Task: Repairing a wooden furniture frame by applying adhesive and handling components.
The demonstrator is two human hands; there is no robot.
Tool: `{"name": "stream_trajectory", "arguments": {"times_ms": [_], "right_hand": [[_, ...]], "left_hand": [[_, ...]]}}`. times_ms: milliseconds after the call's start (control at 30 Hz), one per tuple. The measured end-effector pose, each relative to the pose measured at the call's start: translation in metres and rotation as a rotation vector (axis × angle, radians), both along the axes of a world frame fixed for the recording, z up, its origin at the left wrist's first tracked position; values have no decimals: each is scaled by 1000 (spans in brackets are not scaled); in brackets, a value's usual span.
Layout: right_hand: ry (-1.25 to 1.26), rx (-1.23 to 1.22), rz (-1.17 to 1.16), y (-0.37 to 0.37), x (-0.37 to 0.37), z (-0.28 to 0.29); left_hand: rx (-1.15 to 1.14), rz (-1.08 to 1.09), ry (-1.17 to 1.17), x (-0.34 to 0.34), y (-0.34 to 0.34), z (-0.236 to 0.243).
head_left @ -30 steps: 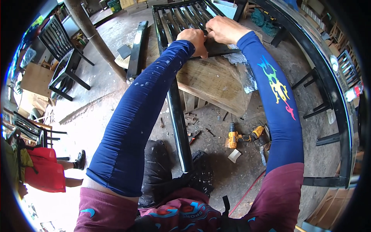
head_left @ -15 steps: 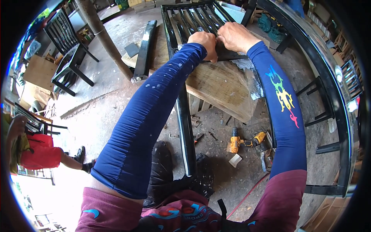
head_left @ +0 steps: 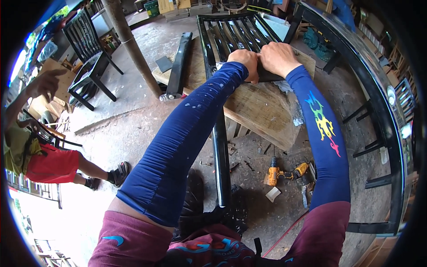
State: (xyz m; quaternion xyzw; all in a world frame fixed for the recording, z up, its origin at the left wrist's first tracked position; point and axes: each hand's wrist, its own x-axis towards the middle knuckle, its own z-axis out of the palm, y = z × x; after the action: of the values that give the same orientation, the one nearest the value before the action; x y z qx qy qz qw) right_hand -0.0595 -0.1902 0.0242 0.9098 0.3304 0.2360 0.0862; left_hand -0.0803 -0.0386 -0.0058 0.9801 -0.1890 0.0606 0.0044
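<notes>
Co-worker (head_left: 52,167) has moved right, one hand (head_left: 46,85) raised

Since the earlier frame, that person's feet (head_left: 119,173) have come further right, and the view has shifted, setting the black chair frame (head_left: 221,153) lower and further right. It lies on the wooden surface (head_left: 255,107), slatted back at the far end, one leg extending past the near edge. Its long axis runs far to near, leg tip pointing near. Left hand (head_left: 244,62) and right hand (head_left: 278,57) stay side by side at its middle, fingers curled; fingertips are hidden, so I cannot tell whether either grip is closed on it. Near right, a yellow drill (head_left: 272,174) lies on the floor (head_left: 262,216).
</notes>
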Motion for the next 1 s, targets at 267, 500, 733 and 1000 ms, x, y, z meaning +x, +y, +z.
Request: {"name": "stream_trajectory", "arguments": {"times_ms": [267, 500, 733, 1000], "right_hand": [[35, -56, 10, -1, 1, -1], [314, 98, 239, -22, 17, 11], [52, -97, -53, -1, -1, 4], [13, -138, 95, -14, 20, -1]], "left_hand": [[-12, 17, -1, 8, -3, -6], [53, 45, 16, 3, -8, 4], [25, 14, -4, 3, -3, 0], [50, 15, -29, 3, -9, 1]]}}
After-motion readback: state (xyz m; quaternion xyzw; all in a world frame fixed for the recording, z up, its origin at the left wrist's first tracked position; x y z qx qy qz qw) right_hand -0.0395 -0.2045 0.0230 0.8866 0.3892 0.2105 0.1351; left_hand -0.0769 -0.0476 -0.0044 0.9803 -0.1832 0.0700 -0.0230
